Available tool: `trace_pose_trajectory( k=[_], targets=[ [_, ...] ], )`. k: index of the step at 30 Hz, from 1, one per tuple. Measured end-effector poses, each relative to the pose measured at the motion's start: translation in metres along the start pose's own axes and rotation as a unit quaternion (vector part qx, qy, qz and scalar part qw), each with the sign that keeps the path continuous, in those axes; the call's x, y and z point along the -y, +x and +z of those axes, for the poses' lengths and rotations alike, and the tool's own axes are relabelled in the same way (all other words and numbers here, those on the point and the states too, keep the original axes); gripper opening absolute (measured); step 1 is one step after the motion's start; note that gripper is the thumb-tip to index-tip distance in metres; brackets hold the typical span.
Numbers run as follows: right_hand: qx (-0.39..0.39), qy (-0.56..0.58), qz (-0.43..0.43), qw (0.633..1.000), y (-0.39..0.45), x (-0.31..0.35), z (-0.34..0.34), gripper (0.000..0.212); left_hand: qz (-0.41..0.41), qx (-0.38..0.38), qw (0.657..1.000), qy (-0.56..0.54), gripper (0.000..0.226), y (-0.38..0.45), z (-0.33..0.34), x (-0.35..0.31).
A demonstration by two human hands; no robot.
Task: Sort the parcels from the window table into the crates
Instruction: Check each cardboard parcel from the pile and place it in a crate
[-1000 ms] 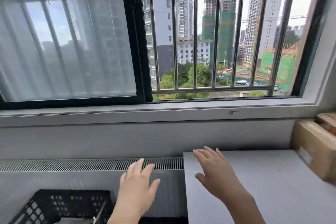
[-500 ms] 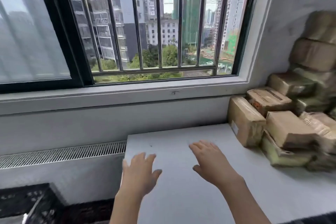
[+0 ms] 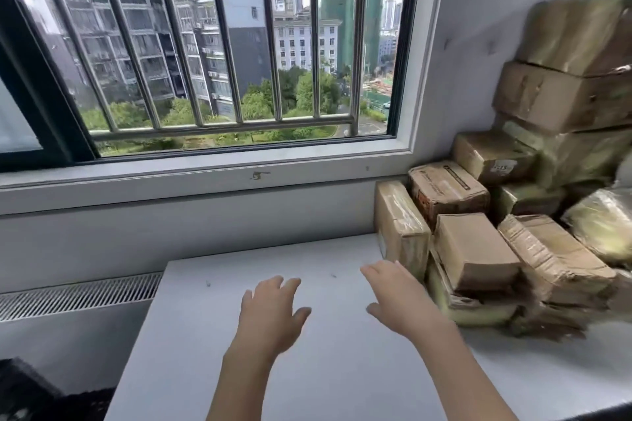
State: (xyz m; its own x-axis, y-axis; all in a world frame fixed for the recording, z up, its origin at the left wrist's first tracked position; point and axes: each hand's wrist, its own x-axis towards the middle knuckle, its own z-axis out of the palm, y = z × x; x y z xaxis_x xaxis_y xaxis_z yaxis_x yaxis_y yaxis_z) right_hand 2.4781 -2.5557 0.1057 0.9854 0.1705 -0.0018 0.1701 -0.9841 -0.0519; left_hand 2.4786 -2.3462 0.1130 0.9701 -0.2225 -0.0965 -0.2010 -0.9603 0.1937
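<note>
A pile of brown taped parcels (image 3: 533,215) is stacked against the wall on the right end of the white window table (image 3: 219,352). The nearest parcel (image 3: 400,225) stands on edge at the pile's left side, with a plain carton (image 3: 475,249) beside it. My left hand (image 3: 270,311) hovers over the table's middle, fingers spread and empty. My right hand (image 3: 396,297) reaches toward the pile with straight fingers, just short of the upright parcel and holding nothing.
A barred window (image 3: 239,44) and its grey sill (image 3: 205,178) run behind the table. A radiator grille (image 3: 75,294) lies left of the table. The dark corner of a crate (image 3: 27,393) shows at the bottom left.
The view has swung right and the crate has slid almost out of frame. The parcel pile has come into full view. Both hands have moved right across the table toward it.
</note>
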Motion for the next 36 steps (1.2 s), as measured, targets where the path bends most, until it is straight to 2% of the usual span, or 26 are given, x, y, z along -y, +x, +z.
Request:
trace_pose_trajectory(
  k=[5,8,11,17,23,26,33,36],
  targets=[
    [0.007,-0.017,0.034,0.999,0.023,-0.052,-0.009,0.036,0.036,-0.013,0.999,0.021,0.053,0.053,-0.012,-0.031],
    [0.006,-0.036,0.056,0.998,0.035,-0.084,-0.021,0.044,0.058,-0.013,0.998,0.033,0.051,0.085,-0.019,-0.056],
    [0.008,-0.032,0.075,0.997,0.045,-0.117,-0.028,0.043,0.07,-0.018,0.997,0.041,0.051,0.116,-0.021,-0.086],
    [0.027,-0.003,0.064,0.998,0.068,-0.184,-0.023,0.036,0.079,-0.004,0.995,0.054,0.052,0.168,-0.008,-0.155],
    [0.043,-0.034,-0.006,0.999,0.095,-0.233,-0.018,0.042,0.025,0.01,0.997,0.068,0.061,0.208,0.021,-0.211],
    [0.05,-0.033,-0.036,0.998,0.107,-0.247,-0.015,0.054,-0.023,0.025,0.998,0.052,0.07,0.228,0.037,-0.236],
    [0.042,-0.004,-0.057,0.997,0.116,-0.268,-0.009,0.062,-0.155,0.092,0.983,-0.044,0.106,0.26,0.068,-0.261],
    [0.041,-0.005,-0.063,0.997,0.116,-0.267,-0.01,0.064,-0.172,0.086,0.975,-0.109,0.094,0.261,0.072,-0.257]
  ],
)
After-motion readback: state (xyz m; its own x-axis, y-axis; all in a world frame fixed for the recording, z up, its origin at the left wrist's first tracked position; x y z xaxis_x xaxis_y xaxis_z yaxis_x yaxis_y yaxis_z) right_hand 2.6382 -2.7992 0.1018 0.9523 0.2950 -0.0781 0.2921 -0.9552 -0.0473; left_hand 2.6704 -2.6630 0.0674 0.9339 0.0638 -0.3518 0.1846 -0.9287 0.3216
